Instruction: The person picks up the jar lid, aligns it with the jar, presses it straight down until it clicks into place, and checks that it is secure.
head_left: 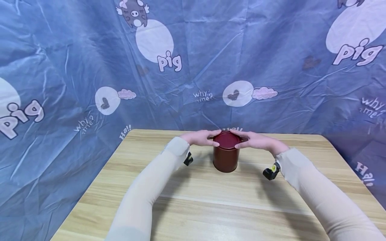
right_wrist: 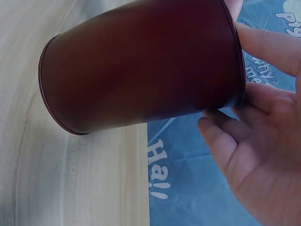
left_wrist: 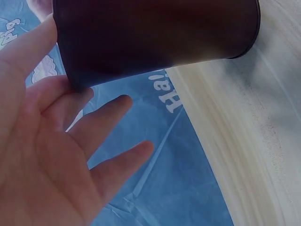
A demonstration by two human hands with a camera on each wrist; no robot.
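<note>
A dark red cylindrical tin (head_left: 226, 157) with a round top stands upright near the back of the wooden table. At its left side, my left hand (head_left: 201, 138) holds the top rim, thumb in front and index finger behind. My right hand (head_left: 254, 140) grips the same rim from the right in a mirrored way. The left wrist view shows the left thumb (left_wrist: 35, 44) against the rim, with two fingers spread below the tin. In the right wrist view, the right thumb (right_wrist: 268, 44) meets the rim and the fingertips touch the tin's side.
The light wooden table (head_left: 211, 217) reaches back to a blue curtain (head_left: 193, 67) printed with pigs and words. Each wrist carries a small black device, the left one (head_left: 188, 159) and the right one (head_left: 271, 171), both hanging low over the tabletop.
</note>
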